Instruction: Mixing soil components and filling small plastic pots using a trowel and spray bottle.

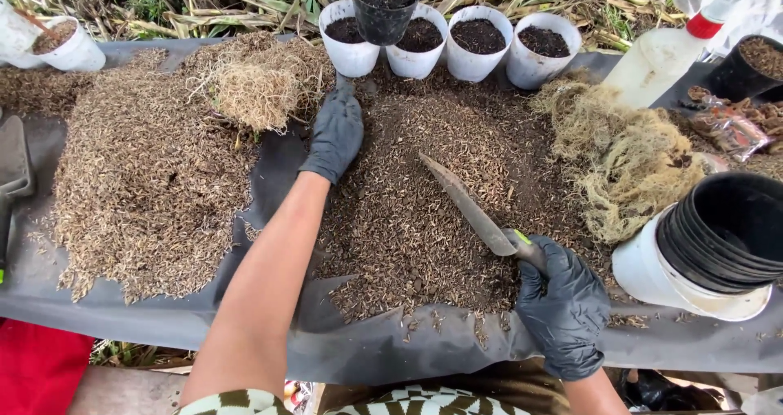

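Note:
My left hand (334,134), in a dark glove, reaches forward and rests at the base of a white pot (349,40) filled with dark soil; whether it grips the pot is hidden. A black pot (383,3) of soil sits stacked on the rims of that pot and its neighbour. My right hand (564,309), also gloved, is closed around the handle of a narrow trowel (469,207) whose blade lies across a dark pile of potting mix (408,211).
Three more white pots of soil (477,44) stand in a row behind the pile. A tan husk heap (147,178) lies left, fibrous root clumps (628,158) right. Stacked black pots in a white bucket (718,244) sit at the right edge, a spray bottle (661,52) behind.

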